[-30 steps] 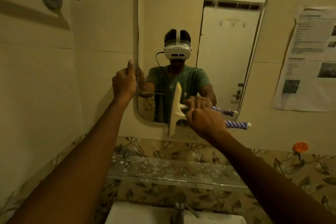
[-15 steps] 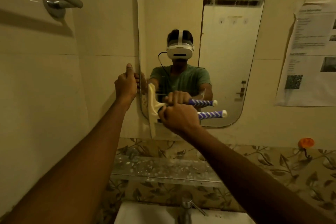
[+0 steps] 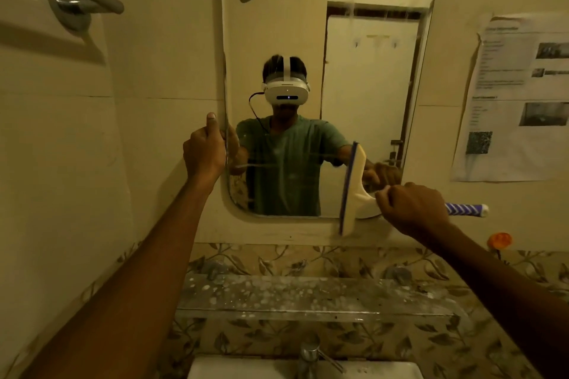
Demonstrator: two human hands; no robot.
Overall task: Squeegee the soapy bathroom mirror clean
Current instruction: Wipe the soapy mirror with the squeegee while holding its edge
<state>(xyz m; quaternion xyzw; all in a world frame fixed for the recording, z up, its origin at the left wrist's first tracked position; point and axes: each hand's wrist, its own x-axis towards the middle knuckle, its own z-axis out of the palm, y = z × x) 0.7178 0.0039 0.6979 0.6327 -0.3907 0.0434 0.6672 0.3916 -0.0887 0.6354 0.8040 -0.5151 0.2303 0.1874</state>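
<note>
Over on the left, the left hand is clamped on the mirror's left edge, thumb up and fingers curled round the rim — steadying it. Across the glass, faint streaks and a few drips show at chest height in the reflection, and soap specks cling near the lower left corner. Further right, the squeegee stands upright near the mirror's lower right corner, blade edge facing left, its lower end hanging past the bottom rim onto the wall. The right hand is a closed fist round the handle, the purple-and-white striped end poking out to the right.

To do this stroke well, I'd say keep the blade flat against the glass with even pressure top to bottom, pull steadily sideways in one pass, and overlap the streaked band — a tilted blade would likely leave lines. Below, the glass shelf is spotted with suds.
</note>
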